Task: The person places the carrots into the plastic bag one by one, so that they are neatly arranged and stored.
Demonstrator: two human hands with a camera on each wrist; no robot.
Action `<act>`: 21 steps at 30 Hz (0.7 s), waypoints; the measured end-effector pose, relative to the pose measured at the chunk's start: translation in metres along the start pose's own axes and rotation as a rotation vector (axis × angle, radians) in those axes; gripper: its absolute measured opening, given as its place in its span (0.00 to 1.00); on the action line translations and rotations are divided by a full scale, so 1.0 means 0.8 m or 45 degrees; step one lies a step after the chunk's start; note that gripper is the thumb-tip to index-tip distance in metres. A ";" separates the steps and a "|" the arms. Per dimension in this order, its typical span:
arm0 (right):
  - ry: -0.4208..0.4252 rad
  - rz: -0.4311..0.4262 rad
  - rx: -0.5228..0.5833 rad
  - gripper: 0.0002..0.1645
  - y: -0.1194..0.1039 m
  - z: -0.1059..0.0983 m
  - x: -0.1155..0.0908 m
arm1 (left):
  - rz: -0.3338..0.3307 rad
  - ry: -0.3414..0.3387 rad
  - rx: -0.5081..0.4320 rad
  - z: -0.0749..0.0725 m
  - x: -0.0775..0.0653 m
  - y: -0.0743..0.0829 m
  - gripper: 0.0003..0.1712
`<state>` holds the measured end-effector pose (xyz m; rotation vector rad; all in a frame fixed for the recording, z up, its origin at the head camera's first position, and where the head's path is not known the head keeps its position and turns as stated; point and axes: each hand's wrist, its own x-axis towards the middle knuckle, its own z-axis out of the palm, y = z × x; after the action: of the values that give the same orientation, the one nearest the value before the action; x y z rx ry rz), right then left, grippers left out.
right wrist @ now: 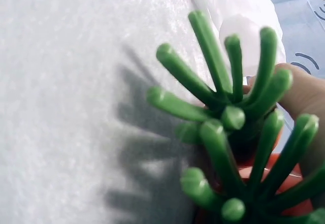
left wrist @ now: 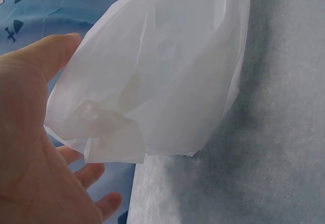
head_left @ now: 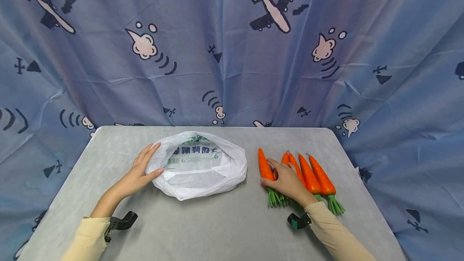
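A white plastic bag (head_left: 217,182) with its mouth spread wide stands on the table, printing visible through it. My left hand (head_left: 139,172) rests against the bag's left rim, fingers spread and fairly straight. In the left wrist view the thin plastic (left wrist: 167,82) lies beside my thumb and covers part of the fingers. To the bag's right, my right hand (head_left: 286,178) grips the leftmost orange carrot (head_left: 263,162) between thumb and fingers, its green stems toward me. Green carrot stems (right wrist: 218,89) fill much of the right wrist view and hide most of the right hand.
Several more carrots (head_left: 322,176) lie side by side under and right of my right hand, tips pointing away. The grey table (head_left: 217,228) ends at a back edge before a blue patterned curtain (head_left: 195,79). A black wrist device (head_left: 123,221) is on each arm.
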<state>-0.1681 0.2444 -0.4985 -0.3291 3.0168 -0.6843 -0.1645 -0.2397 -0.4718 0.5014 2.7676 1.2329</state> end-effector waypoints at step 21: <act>0.002 0.026 0.143 0.45 -0.002 -0.007 0.004 | -0.002 0.000 -0.010 0.001 -0.003 0.003 0.47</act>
<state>-0.1715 0.2443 -0.4926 -0.2932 2.9635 -0.8484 -0.1613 -0.2385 -0.4706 0.4987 2.7613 1.2435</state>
